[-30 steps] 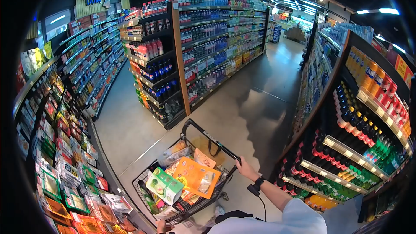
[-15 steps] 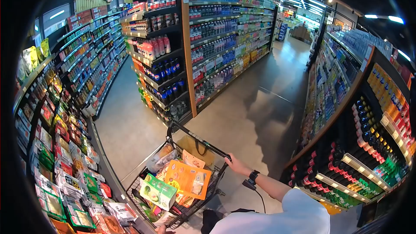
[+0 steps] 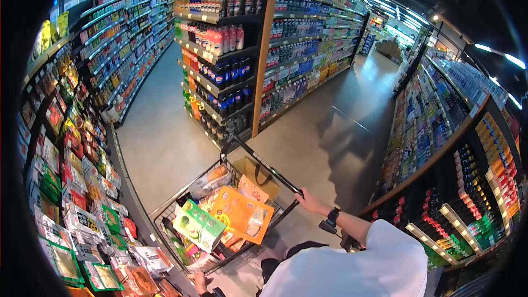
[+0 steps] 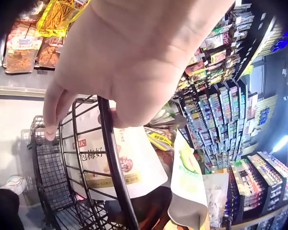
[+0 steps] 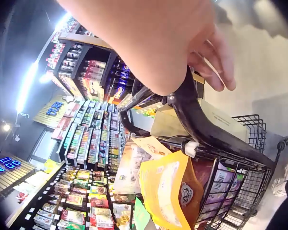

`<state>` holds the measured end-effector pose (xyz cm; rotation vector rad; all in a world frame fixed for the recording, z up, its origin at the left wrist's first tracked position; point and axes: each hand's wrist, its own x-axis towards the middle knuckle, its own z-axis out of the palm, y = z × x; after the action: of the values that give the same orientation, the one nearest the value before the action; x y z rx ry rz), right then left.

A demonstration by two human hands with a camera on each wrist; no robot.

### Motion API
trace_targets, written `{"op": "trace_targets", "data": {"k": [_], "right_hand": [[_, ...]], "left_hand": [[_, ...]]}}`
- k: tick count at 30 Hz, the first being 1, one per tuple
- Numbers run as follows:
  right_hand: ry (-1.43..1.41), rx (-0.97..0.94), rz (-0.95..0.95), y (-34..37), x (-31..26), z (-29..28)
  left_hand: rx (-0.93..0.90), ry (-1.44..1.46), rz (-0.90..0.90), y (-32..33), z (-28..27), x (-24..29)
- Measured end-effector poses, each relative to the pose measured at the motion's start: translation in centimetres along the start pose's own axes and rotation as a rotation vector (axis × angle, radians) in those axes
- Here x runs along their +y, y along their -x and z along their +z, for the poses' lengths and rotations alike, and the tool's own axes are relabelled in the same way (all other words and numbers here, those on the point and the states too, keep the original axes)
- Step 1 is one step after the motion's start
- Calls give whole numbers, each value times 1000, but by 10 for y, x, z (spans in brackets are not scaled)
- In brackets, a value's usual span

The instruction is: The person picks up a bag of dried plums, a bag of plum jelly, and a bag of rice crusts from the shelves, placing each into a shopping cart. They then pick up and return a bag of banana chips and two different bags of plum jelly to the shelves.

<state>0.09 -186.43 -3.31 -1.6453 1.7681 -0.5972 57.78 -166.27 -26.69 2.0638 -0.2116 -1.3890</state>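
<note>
A black wire shopping cart (image 3: 159,225) stands in front of me, turned sideways. My right hand (image 3: 313,202) holds the corner of its handle; in the right wrist view the palm of the hand (image 5: 168,52) is on the black bar and the fingers hang over its far side. Low in the head view, my left hand (image 3: 201,283) grips the basket rim. Up close, the left hand (image 4: 120,67) has fingers outside the wire and the thumb inside. The basket holds an orange pouch (image 3: 242,214), a green-and-white box (image 3: 199,225) and several other packages.
Packaged snacks fill a shelf (image 3: 82,209) close along the left. Ahead stands a drinks shelf (image 3: 265,55) with its end display (image 3: 220,71) of bottles. Another bottle shelf (image 3: 467,209) lies on the right. Grey floor (image 3: 324,126) runs along the aisles between them.
The end display looks nearer and larger, and the view has tipped downward. The cart has shifted slightly, with both hands still on it. More of the left hand shows at the bottom.
</note>
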Motion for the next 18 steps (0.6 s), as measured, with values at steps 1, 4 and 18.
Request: {"op": "trace_targets", "data": {"k": [1,4,18], "right_hand": [[10,14,-33,-11,5,2],[45,5,-112,-46,28,29],[73,56,-599,-86,-140,44]], "left_hand": [[-1,131,91,-8,0,-2],[-2,65,379,-11,-7,4],[-75,75,61,-29,47,20]]}}
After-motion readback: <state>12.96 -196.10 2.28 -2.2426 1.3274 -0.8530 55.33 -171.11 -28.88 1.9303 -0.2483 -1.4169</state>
